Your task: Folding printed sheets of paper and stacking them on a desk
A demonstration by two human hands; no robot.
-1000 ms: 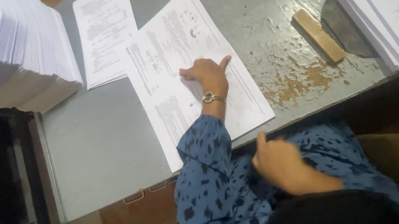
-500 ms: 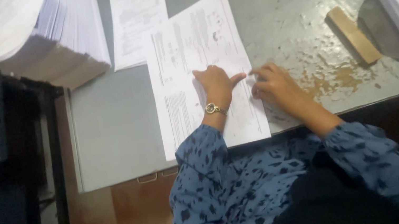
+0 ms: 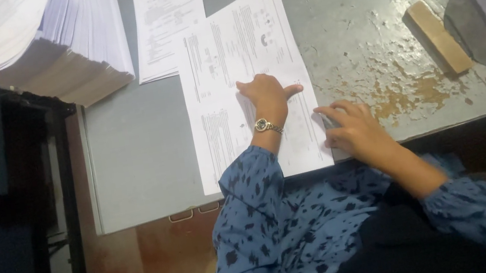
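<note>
Right hand [image 3: 352, 129] slid onto printed sheet [image 3: 247, 77] edge, left hand [image 3: 265, 94] flat, neither gripping.

Soft, even light is falling on the grey bench [image 3: 132, 173], brightening the white printed sheet [image 3: 224, 61] without glare. The left side is sinking into deep shadow. The right hand [image 3: 356, 131] is blurring slightly; edges are looking soft.

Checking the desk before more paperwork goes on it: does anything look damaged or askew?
Yes. The grey desk top has paint flaked off in rusty patches right of the printed sheet. That sheet lies at a slant, pinned by the left hand, the right hand at its edge.
</note>
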